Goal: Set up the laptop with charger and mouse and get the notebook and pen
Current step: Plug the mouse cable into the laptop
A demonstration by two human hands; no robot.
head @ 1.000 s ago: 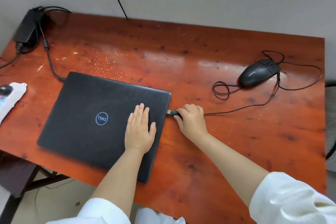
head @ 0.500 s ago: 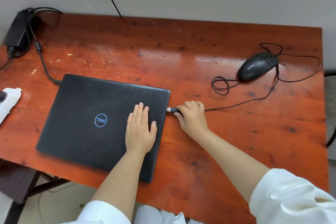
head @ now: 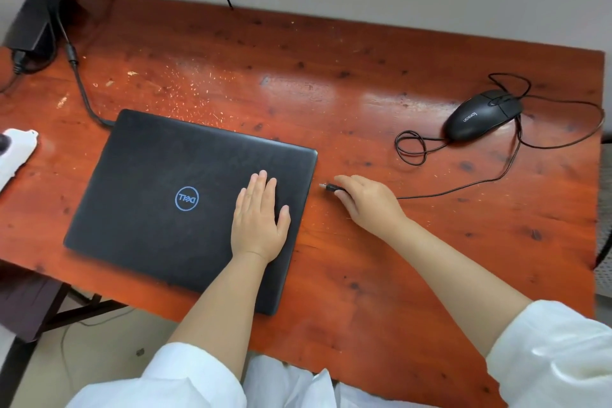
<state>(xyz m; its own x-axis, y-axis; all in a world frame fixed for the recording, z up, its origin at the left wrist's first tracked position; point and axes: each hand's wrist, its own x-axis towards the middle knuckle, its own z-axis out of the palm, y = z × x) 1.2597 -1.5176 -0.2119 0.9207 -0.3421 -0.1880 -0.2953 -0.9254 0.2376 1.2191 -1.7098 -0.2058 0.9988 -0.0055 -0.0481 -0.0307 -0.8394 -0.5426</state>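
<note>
Just left of the right hand [head: 371,200], the silver-tipped USB plug [head: 328,188] of the black wired mouse [head: 482,116] points at the right edge of the closed black laptop with its blue round logo [head: 187,198], with a small gap of bare wood between tip and edge. That hand pinches the plug's black shell between thumb and fingers, its thin cable trailing away to the right and looping back to the mouse, which sits well beyond the hand toward the far right of the red-brown wooden worktop [head: 364,83]. The left hand [head: 260,219] lies open and flat, palm down on the lid near that same edge, gripping nothing, likely bracing the laptop. The plug's long axis runs roughly square to the laptop's side, so the coming push probably goes straight left; the port itself cannot be made out. Far beyond the left hand, the black charger brick [head: 31,23] sends its cord to the laptop's back left corner. No notebook or pen shows
</note>
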